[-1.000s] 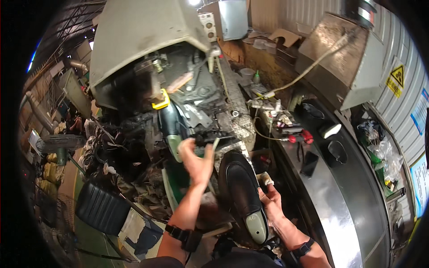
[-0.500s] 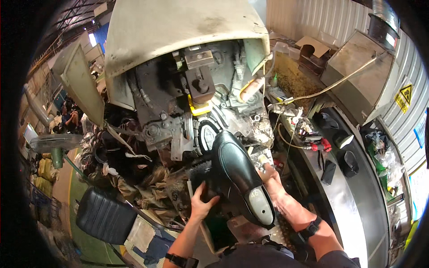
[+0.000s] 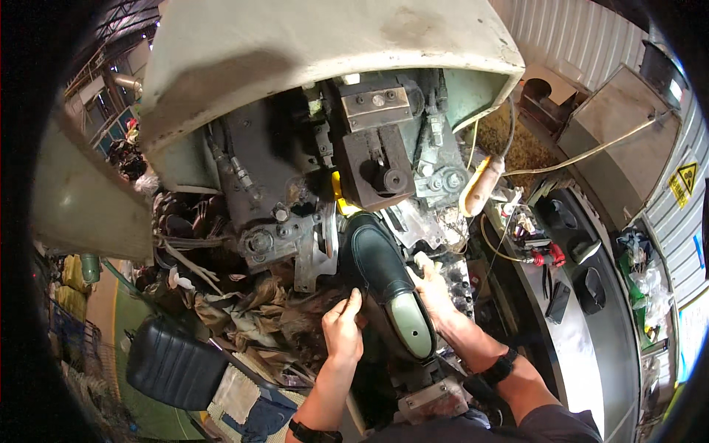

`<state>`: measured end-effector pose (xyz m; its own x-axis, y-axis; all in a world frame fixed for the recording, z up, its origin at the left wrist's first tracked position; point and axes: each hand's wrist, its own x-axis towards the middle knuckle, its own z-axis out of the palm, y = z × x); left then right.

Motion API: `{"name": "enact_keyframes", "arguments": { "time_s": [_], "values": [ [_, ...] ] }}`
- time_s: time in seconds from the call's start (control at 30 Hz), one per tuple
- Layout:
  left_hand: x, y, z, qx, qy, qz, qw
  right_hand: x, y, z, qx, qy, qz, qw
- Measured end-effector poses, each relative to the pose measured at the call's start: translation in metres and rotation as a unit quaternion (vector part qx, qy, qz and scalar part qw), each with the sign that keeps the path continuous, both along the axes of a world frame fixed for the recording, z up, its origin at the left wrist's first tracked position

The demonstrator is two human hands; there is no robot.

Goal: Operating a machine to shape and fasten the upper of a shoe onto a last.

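shoe: black shoe (image 3: 382, 275) on a grey-green form, toe at 12 o'clock under the machine head (image 3: 377, 159), heel at 6 o'clock
left hand (image 3: 343, 330): fingers curled, gripping the shoe's left edge
right hand (image 3: 433, 290): fingers closed against the shoe's right edge
room: tight; metal parts crowd the toe, rags (image 3: 244, 310) at 9 o'clock
surface: steel surface (image 3: 591, 347) at 3 o'clock, tools lying on it

Machine head (image 3: 373, 159) crowds the shoe (image 3: 380, 269) above; scrap heap (image 3: 251, 310) blocks left.

Black shoe (image 3: 375, 260) with pale green sole, yellow machine tab (image 3: 337, 193)
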<state>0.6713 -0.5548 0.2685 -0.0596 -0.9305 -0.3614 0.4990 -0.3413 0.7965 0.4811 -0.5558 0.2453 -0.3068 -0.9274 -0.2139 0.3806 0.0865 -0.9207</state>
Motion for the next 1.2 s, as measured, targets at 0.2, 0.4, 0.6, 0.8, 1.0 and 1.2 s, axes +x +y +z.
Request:
{"name": "enact_keyframes", "arguments": {
  "time_s": [0.2, 0.4, 0.6, 0.8, 1.0, 1.2],
  "values": [
    [-0.011, 0.003, 0.0, 0.029, 0.049, 0.058, 0.997, 0.003, 0.005, 0.014, 0.012, -0.044, -0.011, 0.999],
    [-0.04, 0.002, -0.022, 0.081, 0.142, 0.169, 0.972, 0.004, -0.001, 0.007, 0.052, 0.131, -0.02, 0.99],
    [-0.053, -0.008, -0.062, 0.029, 0.081, 0.208, 0.974, 0.008, -0.009, -0.02, -0.064, 0.015, -0.033, 0.997],
    [-0.052, -0.011, -0.07, -0.003, 0.086, 0.203, 0.975, 0.01, -0.011, -0.032, -0.041, 0.033, -0.076, 0.996],
    [-0.055, -0.01, -0.047, 0.033, 0.103, 0.207, 0.972, 0.009, -0.006, -0.02, -0.019, 0.012, -0.085, 0.996],
    [-0.042, -0.01, -0.062, 0.046, 0.004, 0.162, 0.986, 0.005, -0.001, -0.015, -0.056, -0.081, -0.011, 0.995]
  ]
}}
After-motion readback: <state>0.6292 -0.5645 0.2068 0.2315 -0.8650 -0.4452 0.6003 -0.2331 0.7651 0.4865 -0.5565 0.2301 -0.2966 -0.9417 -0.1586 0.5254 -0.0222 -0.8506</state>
